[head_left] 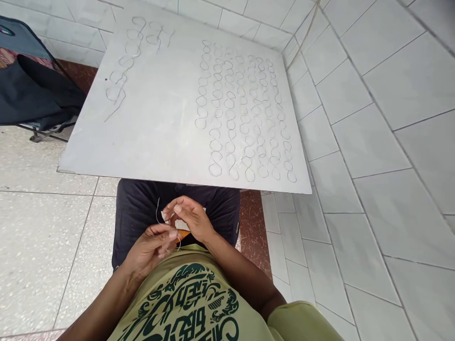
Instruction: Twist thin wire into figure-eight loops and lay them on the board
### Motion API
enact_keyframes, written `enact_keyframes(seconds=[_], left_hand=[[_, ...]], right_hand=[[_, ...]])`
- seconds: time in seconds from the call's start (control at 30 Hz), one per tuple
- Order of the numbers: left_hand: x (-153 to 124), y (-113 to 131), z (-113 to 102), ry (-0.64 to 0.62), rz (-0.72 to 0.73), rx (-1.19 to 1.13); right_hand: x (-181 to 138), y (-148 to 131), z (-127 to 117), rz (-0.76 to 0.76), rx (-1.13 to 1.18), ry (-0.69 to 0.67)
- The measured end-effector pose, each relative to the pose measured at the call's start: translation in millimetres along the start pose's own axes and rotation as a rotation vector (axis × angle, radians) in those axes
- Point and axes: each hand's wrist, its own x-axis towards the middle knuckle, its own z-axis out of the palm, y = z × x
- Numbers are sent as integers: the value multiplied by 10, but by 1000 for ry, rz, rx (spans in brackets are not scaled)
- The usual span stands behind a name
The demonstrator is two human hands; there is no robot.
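Over my lap, my left hand [152, 244] pinches a thin piece of wire [157, 208] between thumb and fingers. One end of the wire rises in a curve above the fingers, and a short bent bit shows below them. Close beside it, my right hand [192, 218] has its fingers curled in towards the wire; what lies inside them is hidden. An orange object [183, 235], perhaps a tool handle, shows between the two hands, mostly covered. Beyond them, many S-shaped and looped wire pieces [231, 99] lie in columns on the white board [156, 137].
More loosely tangled wire pieces [124, 71] rest at the board's far left. The board's near edge runs just above my knees. A tiled wall [355, 142] rises close on the right. A dark folding chair [31, 90] stands at the left on the speckled floor [42, 227].
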Motion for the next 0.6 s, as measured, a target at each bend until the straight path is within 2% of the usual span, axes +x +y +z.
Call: enact_keyframes(seconds=[0.1, 0.27, 0.33, 0.5, 0.6], left_hand=[[55, 47, 30, 165, 197, 22], [151, 41, 109, 275, 402, 80], [176, 17, 133, 282, 412, 59], [196, 10, 110, 249, 316, 32], [199, 35, 42, 281, 364, 34]], right_hand=[[-122, -24, -48, 61, -157, 17], [-292, 51, 6, 53, -330, 115], [-310, 77, 60, 37, -327, 97], [-277, 109, 145, 53, -206, 65], [-255, 130, 142, 67, -193, 88]])
